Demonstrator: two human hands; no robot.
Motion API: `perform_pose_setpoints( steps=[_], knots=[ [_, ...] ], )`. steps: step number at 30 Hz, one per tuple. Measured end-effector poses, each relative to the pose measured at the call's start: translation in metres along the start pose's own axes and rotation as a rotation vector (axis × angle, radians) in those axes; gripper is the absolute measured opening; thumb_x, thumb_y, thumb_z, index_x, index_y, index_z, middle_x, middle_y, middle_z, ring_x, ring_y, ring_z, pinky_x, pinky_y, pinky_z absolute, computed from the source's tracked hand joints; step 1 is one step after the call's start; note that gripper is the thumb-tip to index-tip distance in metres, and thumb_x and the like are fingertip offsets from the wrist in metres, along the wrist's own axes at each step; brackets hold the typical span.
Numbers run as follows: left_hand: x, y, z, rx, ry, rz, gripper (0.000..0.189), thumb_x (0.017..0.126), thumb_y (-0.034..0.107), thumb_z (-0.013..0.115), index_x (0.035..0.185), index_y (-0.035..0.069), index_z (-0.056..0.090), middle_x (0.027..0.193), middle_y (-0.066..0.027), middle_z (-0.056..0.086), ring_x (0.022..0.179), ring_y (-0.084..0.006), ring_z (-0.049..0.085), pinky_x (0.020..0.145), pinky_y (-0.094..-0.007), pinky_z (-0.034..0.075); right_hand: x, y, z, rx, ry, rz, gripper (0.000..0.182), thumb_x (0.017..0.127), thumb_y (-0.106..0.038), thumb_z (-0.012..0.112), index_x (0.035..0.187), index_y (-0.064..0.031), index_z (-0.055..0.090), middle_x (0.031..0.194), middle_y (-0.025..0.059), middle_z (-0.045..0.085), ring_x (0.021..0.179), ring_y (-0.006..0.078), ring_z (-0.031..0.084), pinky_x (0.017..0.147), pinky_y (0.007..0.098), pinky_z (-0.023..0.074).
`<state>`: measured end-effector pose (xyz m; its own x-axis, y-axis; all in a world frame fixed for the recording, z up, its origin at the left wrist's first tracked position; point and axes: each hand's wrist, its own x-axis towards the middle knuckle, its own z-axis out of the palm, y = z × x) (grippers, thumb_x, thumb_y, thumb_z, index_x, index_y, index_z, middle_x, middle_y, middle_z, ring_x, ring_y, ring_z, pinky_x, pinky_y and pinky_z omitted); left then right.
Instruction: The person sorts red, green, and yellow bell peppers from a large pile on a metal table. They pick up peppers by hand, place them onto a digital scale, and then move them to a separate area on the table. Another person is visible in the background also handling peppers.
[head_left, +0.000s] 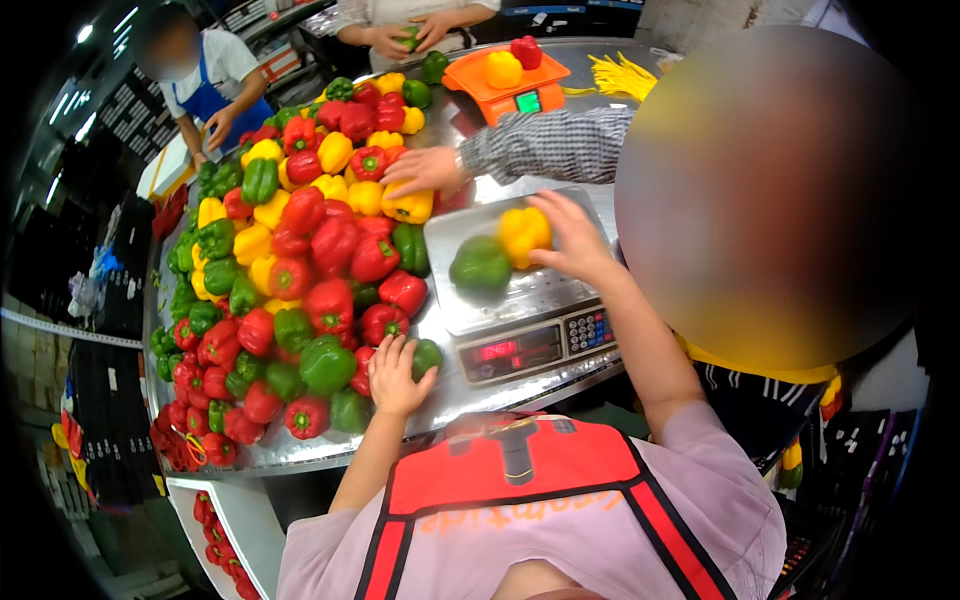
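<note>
A yellow bell pepper (524, 238) and a green bell pepper (481, 267) sit side by side on the steel pan of a digital scale (540, 296). My right hand (577, 236) is at the right side of the yellow one, fingers and thumb spread, with the pepper resting on the pan. My left hand (397, 375) lies at the near right edge of a heap of bell peppers. Beside its fingers and thumb is a small green bell pepper (427, 358); whether the hand grips it is unclear. A red bell pepper (362, 371) is partly hidden behind that hand.
A co-worker's hand (427, 171) in a checked sleeve reaches over the heap from the right. An orange scale (491, 79) holds two peppers; yellow strips (621, 75) lie beyond. Across the steel table (442, 409) are two people. A white box (236, 517) stands below.
</note>
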<state>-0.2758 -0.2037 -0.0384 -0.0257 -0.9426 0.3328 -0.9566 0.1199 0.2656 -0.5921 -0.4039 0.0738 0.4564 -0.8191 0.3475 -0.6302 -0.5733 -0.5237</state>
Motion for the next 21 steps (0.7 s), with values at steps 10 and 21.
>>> perform_pose_setpoints(
  steps=[10, 21],
  knots=[
    [0.0, -0.001, 0.004, 0.008, 0.004, 0.005, 0.052, 0.071, 0.04, 0.073, 0.113, 0.01, 0.064, 0.126, -0.0095, 0.058, 0.126, -0.0301, 0.047, 0.099, -0.0475, 0.037, 0.0, 0.024, 0.001, 0.143, 0.052, 0.166, 0.072, 0.066, -0.021, 0.081, 0.131, -0.0081, 0.052, 0.127, 0.0158, 0.053, 0.116, 0.0329, 0.055, 0.1, 0.0377, 0.0447],
    [0.0, -0.002, 0.002, -0.009, 0.004, 0.016, 0.053, 0.071, 0.039, 0.074, 0.114, 0.01, 0.064, 0.126, -0.0086, 0.058, 0.125, -0.0295, 0.047, 0.099, -0.0474, 0.037, -0.026, 0.12, -0.037, -0.208, 0.394, 0.562, 0.072, 0.07, -0.022, 0.079, 0.132, -0.0014, 0.049, 0.125, 0.0205, 0.055, 0.115, 0.0354, 0.054, 0.1, 0.0418, 0.0431]
  ],
)
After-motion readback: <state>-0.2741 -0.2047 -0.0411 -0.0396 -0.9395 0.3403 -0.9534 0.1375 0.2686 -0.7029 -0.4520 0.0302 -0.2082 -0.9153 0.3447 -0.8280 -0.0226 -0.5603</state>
